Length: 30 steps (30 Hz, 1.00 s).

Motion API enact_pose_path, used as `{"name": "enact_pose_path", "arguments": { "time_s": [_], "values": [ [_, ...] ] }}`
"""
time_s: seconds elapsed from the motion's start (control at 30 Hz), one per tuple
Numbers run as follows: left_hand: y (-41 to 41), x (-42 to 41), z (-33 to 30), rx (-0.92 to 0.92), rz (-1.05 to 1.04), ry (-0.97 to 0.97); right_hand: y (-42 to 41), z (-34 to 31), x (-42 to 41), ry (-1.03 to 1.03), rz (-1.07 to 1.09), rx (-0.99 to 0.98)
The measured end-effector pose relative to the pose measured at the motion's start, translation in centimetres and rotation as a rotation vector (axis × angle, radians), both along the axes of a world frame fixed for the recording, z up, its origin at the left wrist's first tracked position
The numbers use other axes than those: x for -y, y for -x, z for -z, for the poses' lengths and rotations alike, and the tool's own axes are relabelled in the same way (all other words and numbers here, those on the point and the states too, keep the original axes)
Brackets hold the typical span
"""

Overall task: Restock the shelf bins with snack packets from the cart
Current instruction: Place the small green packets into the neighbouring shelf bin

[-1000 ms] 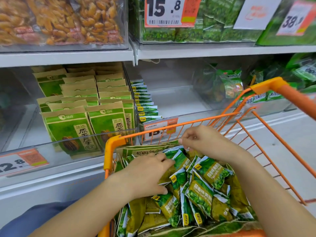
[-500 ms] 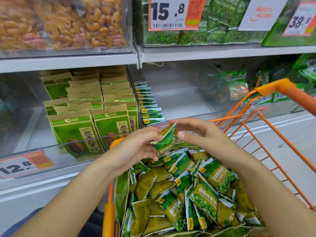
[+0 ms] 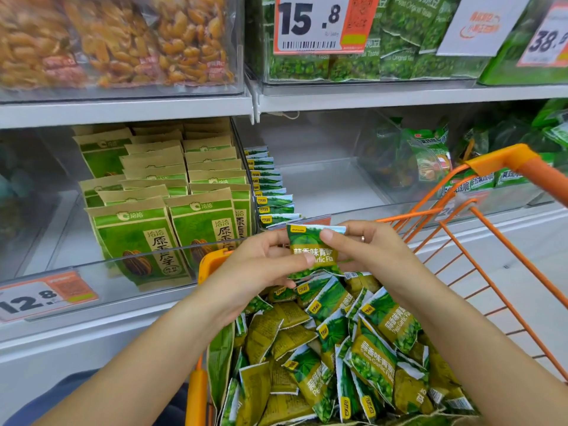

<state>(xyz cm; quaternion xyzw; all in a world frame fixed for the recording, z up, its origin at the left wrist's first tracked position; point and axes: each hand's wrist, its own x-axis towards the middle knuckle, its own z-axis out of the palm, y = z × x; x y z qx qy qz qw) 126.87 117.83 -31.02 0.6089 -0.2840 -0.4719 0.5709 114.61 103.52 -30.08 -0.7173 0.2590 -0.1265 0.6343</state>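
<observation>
Far left: price tag (image 3: 46,295) reading "12.8". Beside it, sunflower-seed bags (image 3: 138,238) with Chinese lettering. Mid-frame, left hand (image 3: 261,265) and right hand (image 3: 365,250) both pinching one snack packet (image 3: 313,250), held upright over the cart (image 3: 504,167); print partly readable, "…rlic Fla". Probably light, crinkly, slick film; best taken by the sealed edges. Behind, a half-filled shelf bin (image 3: 322,186). Above, "15.8". Below, loose packets (image 3: 368,361) marked "Peas Garlic Flavor".
</observation>
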Motion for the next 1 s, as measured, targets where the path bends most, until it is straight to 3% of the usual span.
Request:
{"name": "enact_pose_path", "arguments": {
  "time_s": [0.4, 0.47, 0.5, 0.6, 0.63, 0.73, 0.8, 0.9, 1.0],
  "values": [
    [0.3, 0.4, 0.7, 0.015, -0.015, 0.014, 0.0, 0.1, -0.1, 0.003, 0.031, 0.059],
    [0.0, 0.5, 1.2, 0.193, -0.063, 0.012, 0.1, -0.3, 0.1, 0.011, -0.067, -0.008],
    [-0.2, 0.4, 1.3, 0.389, -0.068, -0.004, 0.1, -0.4, 0.1, 0.036, -0.101, -0.053],
    [-0.8, -0.5, 1.1, 1.231, -0.044, -0.133, -0.3, -1.1, 0.5, 0.130, -0.059, -0.047],
    [-1.2, -0.8, 0.9, 1.394, -0.061, -0.137, -0.6, -1.7, 0.9, 0.167, 0.004, -0.002],
    [-2.8, -1.4, 0.4, 1.396, -0.180, -0.038, -2.3, -3.4, 4.0, 0.393, 0.160, 0.092],
    [-3.4, -1.5, 0.8, 1.397, -0.228, -0.010, -4.0, -4.2, 6.1, 0.583, 0.145, 0.004],
    [-3.5, -1.5, 1.1, 1.394, -0.248, 0.021, -6.5, -4.2, 7.1, 0.775, -0.089, -0.217],
    [-3.6, -1.4, 1.4, 1.428, -0.256, 0.030, -8.5, -3.8, 7.2, 0.785, -0.293, -0.394]
  ]
}}
